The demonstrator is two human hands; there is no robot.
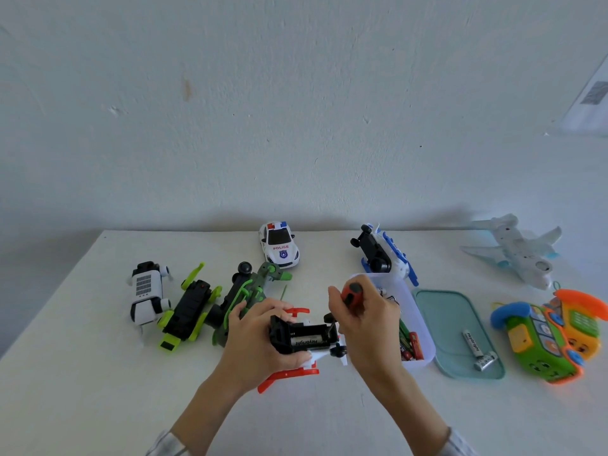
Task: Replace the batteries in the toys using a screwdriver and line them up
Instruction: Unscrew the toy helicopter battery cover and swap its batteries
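Note:
My left hand (260,337) grips a red and white toy plane (296,370) turned belly-up near the table's front middle. Its black battery bay (304,337) lies open with one battery inside. My right hand (365,320) holds a red and black screwdriver (352,292), handle up, tip down at the right end of the bay. Behind stand a row of toys: a white robot dog (146,292), a green and black toy (189,312), a green dinosaur toy (245,291), a police car (279,245) and a blue and white toy (385,255).
A clear plastic box (418,327) with batteries sits right of my right hand. Its teal lid (454,324) lies beside it with two loose batteries (477,348). A colourful toy phone (552,337) and a white toy plane (516,248) are at far right. The wall stands behind the white table (98,390).

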